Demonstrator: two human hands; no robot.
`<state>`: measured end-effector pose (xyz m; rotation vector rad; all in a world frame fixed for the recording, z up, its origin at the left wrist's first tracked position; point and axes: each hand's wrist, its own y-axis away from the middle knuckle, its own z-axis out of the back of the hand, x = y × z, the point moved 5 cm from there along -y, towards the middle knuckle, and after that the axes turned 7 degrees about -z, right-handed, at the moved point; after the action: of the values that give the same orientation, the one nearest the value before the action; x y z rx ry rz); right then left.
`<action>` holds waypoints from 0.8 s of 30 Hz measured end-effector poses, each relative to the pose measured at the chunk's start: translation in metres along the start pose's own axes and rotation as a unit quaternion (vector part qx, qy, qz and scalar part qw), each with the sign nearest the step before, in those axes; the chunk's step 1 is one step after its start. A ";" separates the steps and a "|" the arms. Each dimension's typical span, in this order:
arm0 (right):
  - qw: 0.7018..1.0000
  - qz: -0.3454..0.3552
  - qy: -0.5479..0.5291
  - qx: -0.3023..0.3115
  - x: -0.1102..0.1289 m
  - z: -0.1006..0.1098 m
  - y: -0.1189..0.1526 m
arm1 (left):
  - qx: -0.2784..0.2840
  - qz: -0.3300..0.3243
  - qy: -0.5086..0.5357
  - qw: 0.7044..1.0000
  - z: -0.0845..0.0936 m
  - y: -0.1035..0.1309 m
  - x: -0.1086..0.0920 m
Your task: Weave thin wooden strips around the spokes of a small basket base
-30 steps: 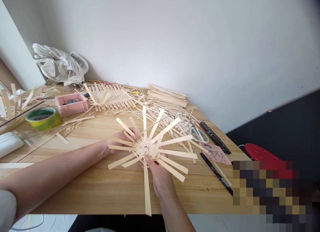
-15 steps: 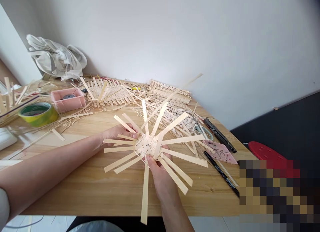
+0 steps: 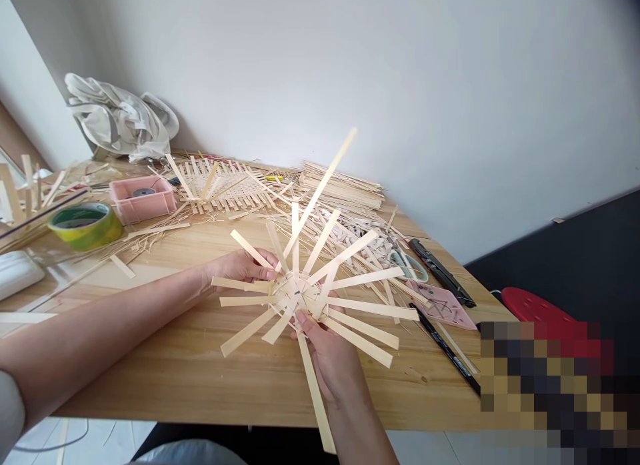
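Observation:
Between my hands, above the table's front half, is a round woven bamboo base [image 3: 295, 295] with pale flat strips radiating from it on all sides. A small dark mark shows near its centre. My left hand [image 3: 249, 265] pinches the upper left of its rim, thumb on top among the strips. At the lower right my right hand [image 3: 327, 341] grips the edge, its thumb pressing the face while the other fingers are mostly hidden beneath. One long bamboo strip [image 3: 325, 185] sticks up from the top of the weave, well past the others.
Behind lie a flat woven panel [image 3: 225, 185] and a stack of strips [image 3: 345, 185]. Left are a pink box [image 3: 145, 208] and a tape roll [image 3: 87, 228]. Scissors [image 3: 407, 266], a pink tray [image 3: 443, 305], a box cutter [image 3: 440, 271] and a black pen [image 3: 447, 351] lie right.
The woven base has turned slightly in my hands, its front strip swinging right. The long strip's tip has moved left and stands steeper. Both hands keep their hold.

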<state>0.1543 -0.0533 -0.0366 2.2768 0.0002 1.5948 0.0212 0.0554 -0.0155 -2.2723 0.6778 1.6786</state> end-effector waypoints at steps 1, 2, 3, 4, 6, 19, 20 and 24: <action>1.000 -0.004 -0.003 0.000 0.000 0.000 0.000 | 0.020 0.013 0.000 1.000 -0.003 0.001 0.003; 1.000 -0.007 -0.003 -0.002 0.001 0.000 0.001 | 0.042 0.026 -0.005 0.999 -0.006 0.002 0.005; 1.000 -0.008 -0.003 -0.003 0.001 0.001 0.001 | 0.056 0.031 0.000 0.998 -0.008 0.003 0.007; 1.000 -0.009 -0.004 -0.004 0.001 0.001 0.000 | 0.061 0.028 0.011 0.998 -0.009 0.003 0.007; 1.000 -0.008 -0.005 -0.004 0.000 0.001 0.000 | 0.067 0.021 0.025 0.997 -0.009 0.003 0.008; 1.000 0.011 0.003 -0.014 -0.002 -0.002 -0.003 | 0.074 0.030 0.041 0.996 -0.010 0.001 0.012; 1.000 0.016 0.004 -0.017 -0.001 -0.002 -0.003 | 0.076 0.029 0.039 0.996 -0.011 0.003 0.011; 1.000 0.011 0.009 -0.018 0.002 -0.003 -0.002 | 0.089 0.004 0.063 0.994 -0.016 0.006 0.009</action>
<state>0.1525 -0.0506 -0.0348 2.2438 -0.0495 1.6129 0.0337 0.0409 -0.0186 -2.2652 0.8301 1.4247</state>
